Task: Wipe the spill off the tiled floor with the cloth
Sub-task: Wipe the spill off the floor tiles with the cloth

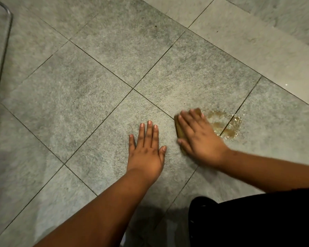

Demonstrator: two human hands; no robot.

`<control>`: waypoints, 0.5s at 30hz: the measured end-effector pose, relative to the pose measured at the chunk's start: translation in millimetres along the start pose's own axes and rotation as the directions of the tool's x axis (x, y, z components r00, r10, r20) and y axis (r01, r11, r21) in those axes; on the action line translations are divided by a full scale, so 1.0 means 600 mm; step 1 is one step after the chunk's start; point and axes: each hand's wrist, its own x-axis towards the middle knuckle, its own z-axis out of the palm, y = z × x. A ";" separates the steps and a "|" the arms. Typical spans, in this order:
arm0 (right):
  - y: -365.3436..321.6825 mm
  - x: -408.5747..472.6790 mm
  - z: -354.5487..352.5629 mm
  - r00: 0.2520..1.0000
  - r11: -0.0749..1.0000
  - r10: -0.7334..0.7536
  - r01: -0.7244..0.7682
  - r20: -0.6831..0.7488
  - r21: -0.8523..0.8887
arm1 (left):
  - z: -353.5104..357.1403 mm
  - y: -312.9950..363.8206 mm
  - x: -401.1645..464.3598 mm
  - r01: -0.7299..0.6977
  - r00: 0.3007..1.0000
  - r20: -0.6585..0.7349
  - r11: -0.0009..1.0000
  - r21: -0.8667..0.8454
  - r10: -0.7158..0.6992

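A brownish-yellow spill (227, 124) lies across a grout line on the grey tiled floor (89, 97), right of centre. My right hand (198, 136) presses flat, fingers straight, on a yellow-brown cloth (179, 129) just left of the spill; the hand is motion-blurred and hides most of the cloth. My left hand (146, 150) rests flat on the tile to the left, fingers straight and spread, holding nothing.
A metal tube frame (0, 65) runs down the far left edge. A lighter, smoother floor strip (257, 41) crosses the upper right. My dark-clothed knee (257, 220) fills the lower right corner.
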 end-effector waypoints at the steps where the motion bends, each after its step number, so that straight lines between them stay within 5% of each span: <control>1: -0.013 -0.036 0.014 0.999 0.999 -0.047 0.047 0.008 -0.008 | 0.001 0.000 0.000 0.000 1.000 -0.001 1.000 -0.001 0.000; 9: -0.010 -0.026 0.025 0.987 0.987 -0.155 0.157 0.047 -0.044 | 0.005 0.000 0.002 0.006 1.000 -0.012 1.000 0.002 -0.006; 15: 0.034 0.146 -0.050 0.998 0.998 0.063 -0.062 -0.029 0.027 | 0.004 -0.004 0.000 -0.010 1.000 -0.020 1.000 -0.016 0.010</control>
